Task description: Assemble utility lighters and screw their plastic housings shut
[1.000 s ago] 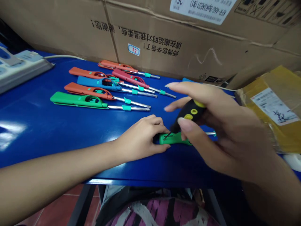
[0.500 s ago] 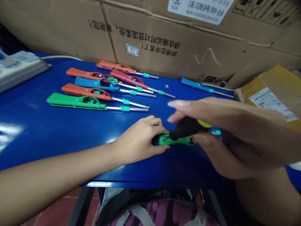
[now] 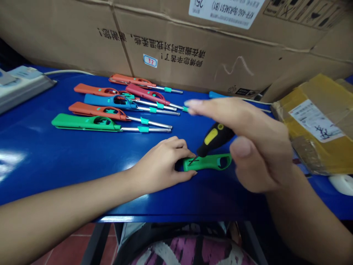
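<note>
Lighters, eight in all: three orange lighters (image 3: pixel 97 110), one red lighter (image 3: pixel 147 94), two blue lighters (image 3: pixel 109 101), the rear one partly behind a hand, one grouped green lighter (image 3: pixel 85 122), one held green lighter (image 3: pixel 211 162). Screwdrivers: one screwdriver (image 3: pixel 216 137). Hands: two, left hand (image 3: pixel 167 160) and right hand (image 3: pixel 261 143). Boxes: two, one big cardboard box (image 3: pixel 176 79), one smaller taped box (image 3: pixel 331 152). Large white labels (image 3: pixel 226 11): two, one per box. Small numbered stickers: one sticker (image 3: pixel 150 61). Power strips: one power strip (image 3: pixel 24 88). Tables: one blue table (image 3: pixel 82 158).

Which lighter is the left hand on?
The front green lighter, its handle end in the left hand and the screwdriver tip at it. The back green lighter lies farther left, untouched, nearest the orange one.
</note>
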Available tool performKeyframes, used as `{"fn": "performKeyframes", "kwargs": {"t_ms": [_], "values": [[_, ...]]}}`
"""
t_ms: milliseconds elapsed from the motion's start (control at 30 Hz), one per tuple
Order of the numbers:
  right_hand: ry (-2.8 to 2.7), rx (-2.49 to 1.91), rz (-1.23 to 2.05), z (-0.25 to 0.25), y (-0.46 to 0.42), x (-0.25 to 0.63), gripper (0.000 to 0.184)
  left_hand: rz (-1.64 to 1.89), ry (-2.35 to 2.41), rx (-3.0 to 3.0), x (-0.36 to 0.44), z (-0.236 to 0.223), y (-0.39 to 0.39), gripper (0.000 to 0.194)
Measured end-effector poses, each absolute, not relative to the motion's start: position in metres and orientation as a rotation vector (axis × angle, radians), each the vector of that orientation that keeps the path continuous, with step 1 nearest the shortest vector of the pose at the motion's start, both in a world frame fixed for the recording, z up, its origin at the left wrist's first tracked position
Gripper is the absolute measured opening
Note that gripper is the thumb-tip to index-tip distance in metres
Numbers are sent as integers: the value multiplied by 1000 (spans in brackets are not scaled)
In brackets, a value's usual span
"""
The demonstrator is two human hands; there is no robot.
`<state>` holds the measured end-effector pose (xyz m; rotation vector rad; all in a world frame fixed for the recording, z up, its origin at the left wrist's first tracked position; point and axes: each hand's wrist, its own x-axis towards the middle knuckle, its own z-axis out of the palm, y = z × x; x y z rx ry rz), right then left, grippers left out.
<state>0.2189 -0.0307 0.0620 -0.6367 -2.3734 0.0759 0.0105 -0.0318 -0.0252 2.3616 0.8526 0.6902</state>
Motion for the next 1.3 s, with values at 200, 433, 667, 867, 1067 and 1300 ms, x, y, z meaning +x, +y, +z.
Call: {"fn": "performKeyframes", "kwargs": {"t_ms": [200, 433, 667, 867, 1067, 1300], "values": [[-2258, -662, -35, 57, -33, 217, 28, 657, 883, 2333, 12, -23, -32, 18], [-2348, -640, 42, 58, -34, 214, 35, 640, 876, 2300, 12, -23, -32, 20], [-2359, -577, 231, 60, -33, 215, 38, 672, 867, 2338, 11, -23, -32, 21], [-2271, -578, -16, 58, -29, 216, 28, 660, 884, 2325, 12, -22, -33, 20], [-2215, -547, 38, 57, -27, 218, 18, 709, 871, 2360, 12, -24, -32, 21], [-2330, -508, 180, 62, -31, 216, 38, 685, 867, 2346, 12, -23, -33, 19]]}}
